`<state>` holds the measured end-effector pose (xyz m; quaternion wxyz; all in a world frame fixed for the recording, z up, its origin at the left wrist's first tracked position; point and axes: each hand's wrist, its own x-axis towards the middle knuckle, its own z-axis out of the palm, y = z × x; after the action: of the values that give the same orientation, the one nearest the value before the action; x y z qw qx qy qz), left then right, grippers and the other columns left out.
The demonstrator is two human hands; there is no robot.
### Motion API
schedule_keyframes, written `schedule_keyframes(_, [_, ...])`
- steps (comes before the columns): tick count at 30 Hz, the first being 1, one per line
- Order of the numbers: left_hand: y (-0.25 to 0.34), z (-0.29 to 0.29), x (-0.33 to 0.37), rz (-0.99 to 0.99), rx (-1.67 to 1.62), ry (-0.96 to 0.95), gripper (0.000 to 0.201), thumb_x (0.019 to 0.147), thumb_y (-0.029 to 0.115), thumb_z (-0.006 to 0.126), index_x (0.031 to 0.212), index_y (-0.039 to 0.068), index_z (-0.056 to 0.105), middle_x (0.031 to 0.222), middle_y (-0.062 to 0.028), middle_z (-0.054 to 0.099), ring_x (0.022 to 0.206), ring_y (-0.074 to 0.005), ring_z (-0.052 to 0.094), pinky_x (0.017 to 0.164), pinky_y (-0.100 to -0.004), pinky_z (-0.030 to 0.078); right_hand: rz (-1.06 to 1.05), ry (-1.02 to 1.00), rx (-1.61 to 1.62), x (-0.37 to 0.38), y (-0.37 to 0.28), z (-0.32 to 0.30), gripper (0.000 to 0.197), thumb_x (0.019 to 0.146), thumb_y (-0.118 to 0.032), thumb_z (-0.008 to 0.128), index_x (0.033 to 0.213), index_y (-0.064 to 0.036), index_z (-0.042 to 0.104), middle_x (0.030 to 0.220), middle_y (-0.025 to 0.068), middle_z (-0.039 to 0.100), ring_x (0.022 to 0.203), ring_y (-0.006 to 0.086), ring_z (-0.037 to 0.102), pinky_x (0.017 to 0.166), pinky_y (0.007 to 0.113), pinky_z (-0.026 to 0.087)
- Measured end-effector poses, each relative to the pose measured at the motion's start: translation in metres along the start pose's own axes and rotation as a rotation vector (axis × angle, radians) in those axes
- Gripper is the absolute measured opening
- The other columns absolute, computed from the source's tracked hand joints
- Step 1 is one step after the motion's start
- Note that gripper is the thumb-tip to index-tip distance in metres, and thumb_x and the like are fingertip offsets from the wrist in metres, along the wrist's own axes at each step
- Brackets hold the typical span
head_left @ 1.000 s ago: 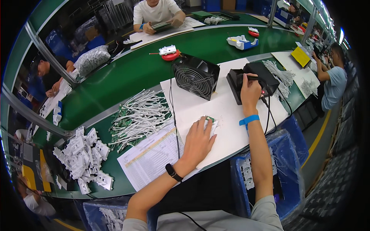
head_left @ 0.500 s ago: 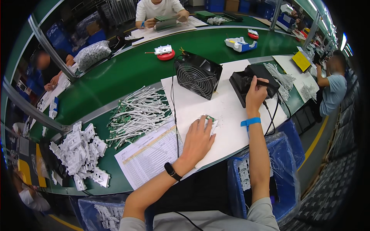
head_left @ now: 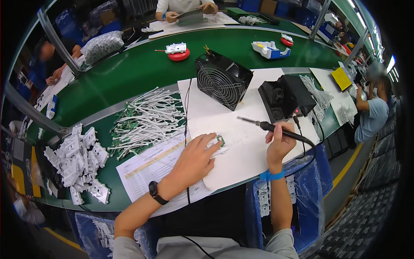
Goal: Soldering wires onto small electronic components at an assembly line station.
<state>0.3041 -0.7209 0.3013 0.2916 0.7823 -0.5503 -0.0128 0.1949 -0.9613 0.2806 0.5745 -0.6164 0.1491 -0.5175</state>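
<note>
My left hand (head_left: 192,160) holds a small white plastic part (head_left: 222,150) down on the white work board (head_left: 241,159), its fingers stretched over the part and hiding much of it. A little green circuit board (head_left: 221,140) shows at the fingertips. In my right hand (head_left: 279,146) is a black-handled soldering iron (head_left: 267,127), gripped like a pen, its metal tip pointing left above the board and apart from the part. Behind it stands a black soldering station (head_left: 297,97) with an iron holder (head_left: 272,103) and a small red light.
A black fan (head_left: 223,80) stands at the back of the board. White cables with green circuit boards (head_left: 148,121), a printed sheet (head_left: 146,166) and a heap of white plastic housings (head_left: 77,162) lie to the left. Blue lined bins (head_left: 308,203) sit below. Co-workers sit around the green belt (head_left: 224,43).
My right hand has drawn the soldering iron out of its holder and brought it toward me and left, over the board. My left hand stays on the white part; the whole view has shifted slightly.
</note>
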Motion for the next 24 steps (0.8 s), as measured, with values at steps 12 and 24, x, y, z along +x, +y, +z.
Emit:
schedule_keyframes(12, [-0.0026, -0.005, 0.0032, 0.019, 0.02, -0.045, 0.047, 0.081, 0.008, 0.073, 0.127, 0.007, 0.064, 0.142, -0.0172, 0.052, 0.126, -0.0366, 0.052, 0.103, -0.0433, 0.048, -0.023, -0.362, -0.029, -0.0067, 0.0051, 0.0039, 0.012, 0.099, -0.008, 0.062, 0.093, -0.0028, 0.053, 0.069, 0.0043, 0.057, 0.05, 0.007, 0.051, 0.045, 0.021, 0.039])
schedule_keyframes(24, [-0.002, -0.0045, 0.0023, -0.006, 0.016, -0.049, 0.05, 0.081, 0.006, 0.073, 0.129, 0.006, 0.063, 0.141, -0.0177, 0.051, 0.127, -0.0368, 0.052, 0.103, -0.0438, 0.048, 0.145, -0.32, 0.005, -0.009, -0.0027, 0.0083, 0.011, 0.096, -0.002, 0.067, 0.091, -0.0008, 0.057, 0.067, 0.0043, 0.059, 0.048, 0.0077, 0.053, 0.044, 0.021, 0.039])
